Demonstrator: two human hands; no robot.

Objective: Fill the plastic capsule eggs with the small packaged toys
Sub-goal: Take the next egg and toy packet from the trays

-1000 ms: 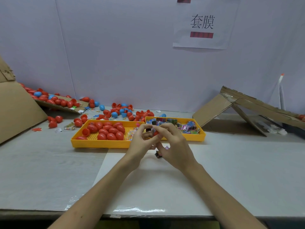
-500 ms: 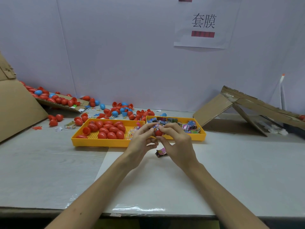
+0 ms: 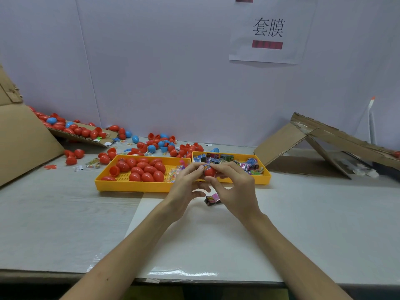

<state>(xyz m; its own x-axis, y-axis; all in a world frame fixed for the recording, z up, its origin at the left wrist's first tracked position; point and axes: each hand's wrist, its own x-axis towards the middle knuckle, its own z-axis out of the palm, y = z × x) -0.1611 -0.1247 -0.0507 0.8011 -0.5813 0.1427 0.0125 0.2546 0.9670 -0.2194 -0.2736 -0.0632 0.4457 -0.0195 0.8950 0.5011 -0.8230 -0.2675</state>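
Both hands meet above the table in front of the trays. My left hand (image 3: 187, 184) and my right hand (image 3: 234, 185) pinch one red capsule egg (image 3: 209, 171) between their fingertips; a bit of blue packaging shows at its top. A small pink and black toy packet (image 3: 212, 199) lies on the table under the hands. Behind them, a yellow tray (image 3: 121, 185) holds several red eggs (image 3: 141, 168), and a second yellow tray (image 3: 265, 177) holds several packaged toys (image 3: 249, 166).
Loose red and blue eggs (image 3: 155, 145) are scattered behind the trays and on a cardboard flap (image 3: 84, 137) at the left. A large cardboard sheet (image 3: 23, 144) leans at far left. Folded cardboard (image 3: 313, 144) stands at the right. A white wall closes the back.
A second ago the fingers worked a small piece between them; since then the red egg has come into plain view between the fingertips, and both hands hold nearly the same place.
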